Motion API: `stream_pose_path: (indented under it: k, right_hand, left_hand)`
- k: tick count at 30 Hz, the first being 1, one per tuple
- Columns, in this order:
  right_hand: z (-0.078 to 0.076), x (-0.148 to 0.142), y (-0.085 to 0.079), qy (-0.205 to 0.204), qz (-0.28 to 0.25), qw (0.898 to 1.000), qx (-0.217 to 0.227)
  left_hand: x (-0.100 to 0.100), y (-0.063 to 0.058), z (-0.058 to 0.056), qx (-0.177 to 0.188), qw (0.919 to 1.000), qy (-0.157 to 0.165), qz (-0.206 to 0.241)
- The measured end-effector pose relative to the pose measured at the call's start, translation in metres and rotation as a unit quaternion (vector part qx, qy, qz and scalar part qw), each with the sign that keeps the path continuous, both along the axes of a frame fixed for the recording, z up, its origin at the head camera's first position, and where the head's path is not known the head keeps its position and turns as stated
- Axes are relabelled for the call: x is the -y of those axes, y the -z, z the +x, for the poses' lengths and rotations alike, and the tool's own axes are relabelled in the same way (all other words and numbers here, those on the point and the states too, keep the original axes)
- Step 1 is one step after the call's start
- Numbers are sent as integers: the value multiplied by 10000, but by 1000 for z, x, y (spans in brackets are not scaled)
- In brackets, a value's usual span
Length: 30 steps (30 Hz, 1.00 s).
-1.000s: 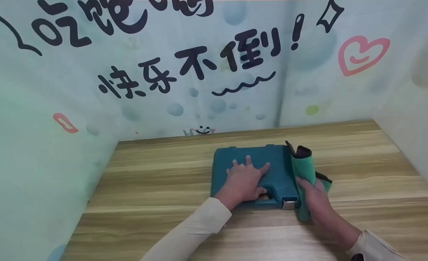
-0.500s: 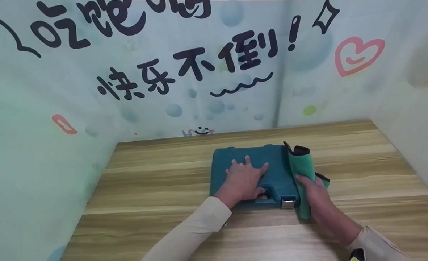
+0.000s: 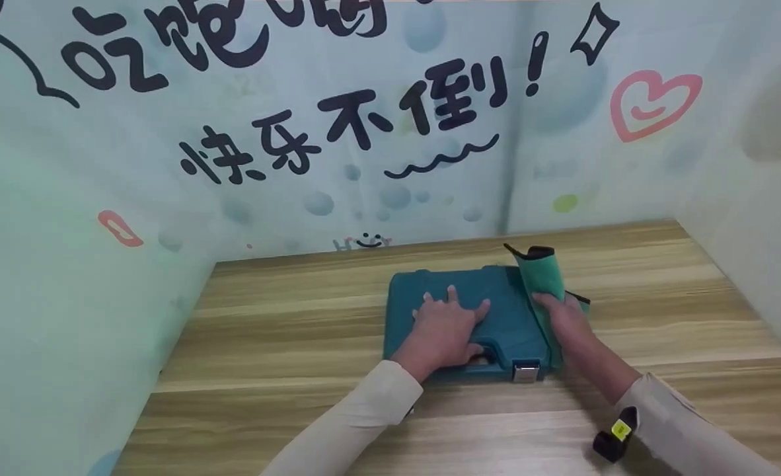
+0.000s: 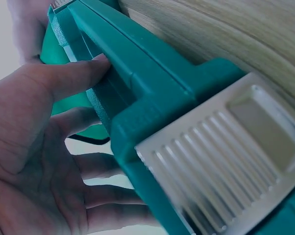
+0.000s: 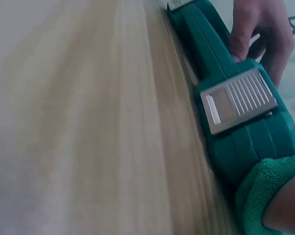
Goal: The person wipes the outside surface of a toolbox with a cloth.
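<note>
A teal plastic tool case (image 3: 513, 314) lies flat on the table, with its handle and a metal latch (image 3: 526, 371) facing the near edge. Spread across the lid, my left hand (image 3: 445, 330) rests with its fingers apart. Its thumb reaches to the handle opening, as the left wrist view shows beside the ribbed latch (image 4: 216, 161). At the case's right side, my right hand (image 3: 572, 325) grips a green cloth (image 3: 541, 274) with dark edging against that side. In the right wrist view, the fluffy cloth (image 5: 258, 196) covers the case's corner by the latch.
The wood-grain table (image 3: 285, 330) extends on both sides of the case. Behind it hangs a pale printed backdrop (image 3: 265, 211), with side walls at left and right. A black strap piece with a yellow label (image 3: 620, 431) sits at my right sleeve.
My right hand and the green cloth have slid away from me along the case's right side. The left hand and the case stay where they were.
</note>
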State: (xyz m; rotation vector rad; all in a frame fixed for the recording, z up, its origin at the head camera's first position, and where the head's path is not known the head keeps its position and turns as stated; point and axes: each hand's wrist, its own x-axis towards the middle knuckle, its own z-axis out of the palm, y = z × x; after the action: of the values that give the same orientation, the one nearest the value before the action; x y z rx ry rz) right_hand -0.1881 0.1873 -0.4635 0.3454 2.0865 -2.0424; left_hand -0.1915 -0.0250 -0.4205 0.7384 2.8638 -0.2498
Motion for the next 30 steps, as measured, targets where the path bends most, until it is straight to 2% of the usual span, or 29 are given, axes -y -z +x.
stream_pose_path:
  k: [8, 13, 26, 30]
  right_hand:
    - [-23, -2, 0, -32, 429, 9989, -163]
    - [-34, -4, 0, -99, 445, 9982, -389]
    - [-64, -4, 1, -151, 463, 9979, -432]
    - [-67, -2, 2, -59, 580, 9971, -484]
  left_hand:
    - [0, 0, 0, -14, 10000, 17, -60]
    - [0, 0, 0, -58, 9999, 49, -100]
    - [1, 1, 2, -85, 10000, -6, -41]
    - [1, 1, 2, -95, 10000, -18, 21]
